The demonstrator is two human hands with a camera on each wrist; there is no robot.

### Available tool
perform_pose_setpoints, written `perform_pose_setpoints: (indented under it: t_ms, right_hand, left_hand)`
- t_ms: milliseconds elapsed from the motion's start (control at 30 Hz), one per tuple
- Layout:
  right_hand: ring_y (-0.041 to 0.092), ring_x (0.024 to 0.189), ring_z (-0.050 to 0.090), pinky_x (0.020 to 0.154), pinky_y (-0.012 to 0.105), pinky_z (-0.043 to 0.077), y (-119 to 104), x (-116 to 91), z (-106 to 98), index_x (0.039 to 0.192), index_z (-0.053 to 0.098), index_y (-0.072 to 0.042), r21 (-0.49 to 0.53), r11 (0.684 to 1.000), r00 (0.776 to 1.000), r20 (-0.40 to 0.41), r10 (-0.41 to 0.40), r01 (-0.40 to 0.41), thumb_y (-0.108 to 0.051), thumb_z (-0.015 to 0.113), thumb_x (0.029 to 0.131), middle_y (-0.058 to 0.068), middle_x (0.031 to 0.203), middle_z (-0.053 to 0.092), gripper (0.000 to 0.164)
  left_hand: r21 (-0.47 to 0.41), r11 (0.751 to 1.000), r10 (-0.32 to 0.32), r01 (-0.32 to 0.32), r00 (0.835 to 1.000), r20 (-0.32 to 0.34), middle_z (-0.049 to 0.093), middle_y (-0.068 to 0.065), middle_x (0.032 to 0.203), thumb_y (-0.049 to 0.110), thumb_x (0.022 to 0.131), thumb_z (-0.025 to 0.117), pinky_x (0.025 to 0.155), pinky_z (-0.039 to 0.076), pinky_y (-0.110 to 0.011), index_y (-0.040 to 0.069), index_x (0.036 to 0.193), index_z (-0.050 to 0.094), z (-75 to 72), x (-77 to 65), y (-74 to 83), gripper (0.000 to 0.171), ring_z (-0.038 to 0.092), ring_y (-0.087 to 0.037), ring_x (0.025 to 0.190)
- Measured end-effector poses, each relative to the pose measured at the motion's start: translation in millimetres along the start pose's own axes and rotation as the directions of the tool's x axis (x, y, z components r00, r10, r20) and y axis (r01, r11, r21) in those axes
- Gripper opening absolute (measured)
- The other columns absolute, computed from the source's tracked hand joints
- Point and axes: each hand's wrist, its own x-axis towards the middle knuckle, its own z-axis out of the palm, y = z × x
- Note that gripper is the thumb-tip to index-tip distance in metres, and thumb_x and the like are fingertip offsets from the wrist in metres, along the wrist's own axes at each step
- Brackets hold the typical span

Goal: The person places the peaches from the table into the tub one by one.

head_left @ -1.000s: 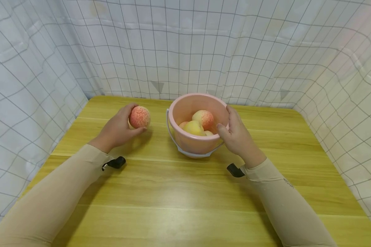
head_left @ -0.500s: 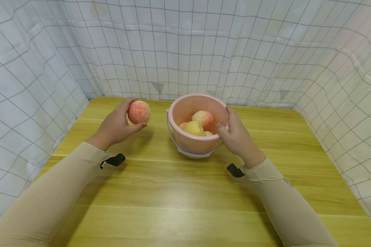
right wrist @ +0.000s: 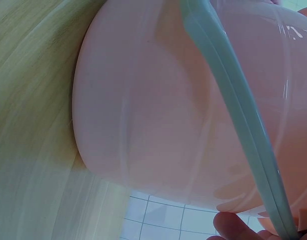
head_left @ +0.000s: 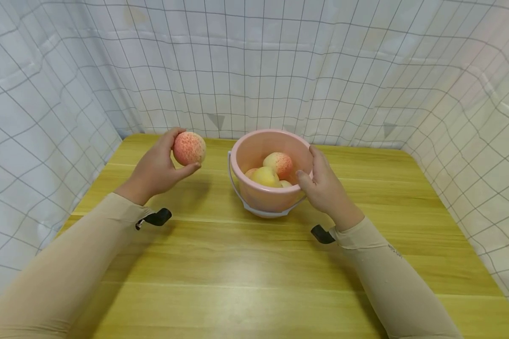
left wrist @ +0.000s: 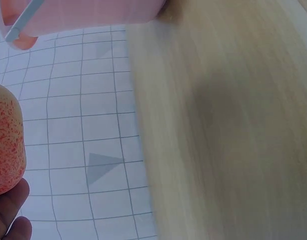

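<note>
A peach (head_left: 189, 149) with red speckles is held between the thumb and fingers of my left hand (head_left: 154, 165), above the table and left of the bucket. In the left wrist view the same peach (left wrist: 6, 142) shows at the left edge, fingertips (left wrist: 18, 197) below it. My right hand (head_left: 324, 188) grips the right side of the pink bucket (head_left: 263, 197), thumb over the rim. Inside the bucket lie several fruits, among them a red-and-cream peach (head_left: 278, 163) and a yellow fruit (head_left: 266, 177). In the right wrist view the bucket's handle (right wrist: 238, 110) hangs down across its wall.
The wooden table (head_left: 237, 263) carries the bucket near its back edge. A white grid-patterned curtain (head_left: 254, 70) rises behind the table and along both sides. Black wrist-mounted devices stick out below each hand, one at the left cuff (head_left: 159, 217).
My left hand has lifted the peach higher and slightly back from the table. The right hand and the bucket have stayed in nearly the same place.
</note>
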Motion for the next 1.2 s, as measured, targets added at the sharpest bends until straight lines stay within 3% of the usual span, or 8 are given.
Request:
perform_pose_setpoints:
  t_ms: [667, 1200]
  right_hand:
    - [0.038, 0.161, 0.021, 0.127, 0.061, 0.023, 0.1, -1.0, -0.1, 0.167, 0.008, 0.002, -0.007, 1.0, 1.0, -0.005, 0.014, -0.014, -0.03, 0.047, 0.105, 0.021, 0.174, 0.014, 0.081]
    - [0.038, 0.161, 0.02, 0.127, 0.062, 0.023, -0.6, 1.3, -0.1, 0.167, 0.008, 0.003, -0.02, 1.0, 1.0, -0.005, 0.011, -0.011, -0.031, 0.046, 0.105, 0.02, 0.175, 0.014, 0.08]
  left_hand:
    - [-0.085, 0.993, 0.079, -0.085, 0.995, -0.066, 0.054, -0.014, 0.143, 0.027, 0.088, 0.084, 0.104, 0.051, -0.056, 0.006, 0.153, 0.04, -7.7, 5.9, 19.7, 0.081, 0.056, -0.03, 0.125]
    - [-0.117, 0.986, 0.108, -0.117, 0.991, -0.076, 0.055, -0.013, 0.142, 0.025, 0.088, 0.084, 0.104, 0.051, -0.055, 0.006, 0.152, 0.04, -7.4, 10.7, 34.0, 0.08, 0.057, -0.029, 0.124]
